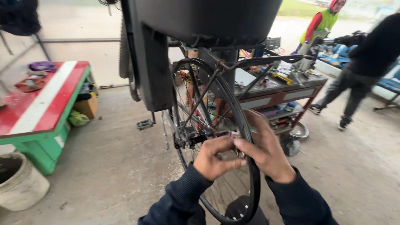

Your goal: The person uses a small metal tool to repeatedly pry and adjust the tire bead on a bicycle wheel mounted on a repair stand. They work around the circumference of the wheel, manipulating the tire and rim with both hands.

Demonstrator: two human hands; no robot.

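One view only, from the head, tipped down and forward, sitting close over the left hand (pixel 214 157) and right hand (pixel 266 152) at the bicycle wheel (pixel 246 137). It faces across the concrete floor (pixel 108 166) toward the tool cart (pixel 283 93), with the red bench (pixel 41 98) far left.

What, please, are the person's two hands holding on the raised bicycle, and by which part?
Both the left hand and right hand grip the thin black rear bicycle wheel at its tyre and rim edge.

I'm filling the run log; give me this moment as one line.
left hand: fingers curled at spokes by hub | right hand: on rear wheel tyre | bicycle raised | tool cart behind | two people at back
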